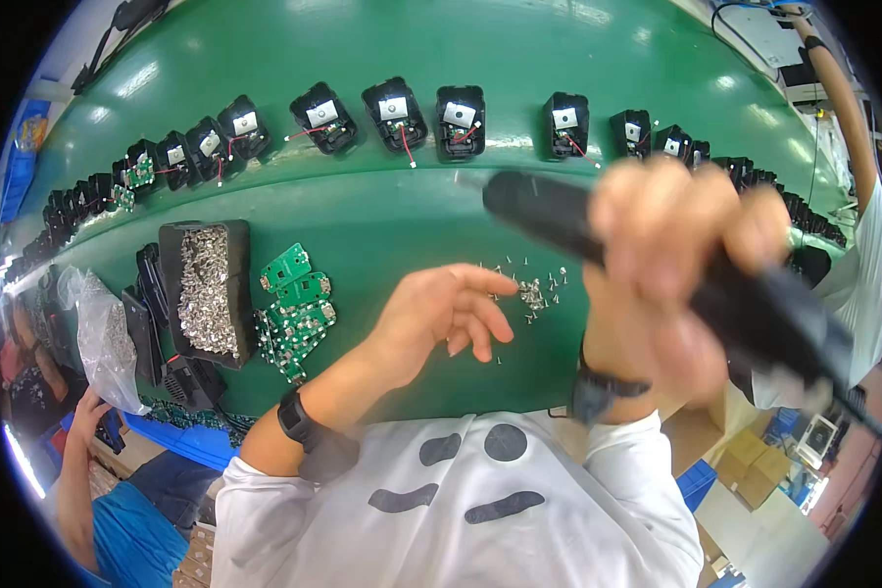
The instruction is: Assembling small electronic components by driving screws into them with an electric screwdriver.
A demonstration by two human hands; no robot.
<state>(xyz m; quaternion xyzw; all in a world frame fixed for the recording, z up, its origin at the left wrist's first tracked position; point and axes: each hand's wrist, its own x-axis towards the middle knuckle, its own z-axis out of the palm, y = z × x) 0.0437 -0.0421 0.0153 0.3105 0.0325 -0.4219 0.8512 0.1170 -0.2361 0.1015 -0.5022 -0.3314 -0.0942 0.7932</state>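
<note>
My right hand is wrapped round a black electric screwdriver, raised close to the camera and blurred. Its thin tip points left, and a cord trails off at the lower right. Over the green table, my left hand hangs with its fingers apart and loosely bent, seemingly with nothing in them. Its index finger reaches the left side of a small pile of silver screws; whether it touches them I cannot tell. To the left of that hand lie several green circuit boards, partly stacked.
A black tray of small metal parts stands left of the boards, beside a clear plastic bag. Across the table runs a row of open black housings with red wires. Other people are at the left and right.
</note>
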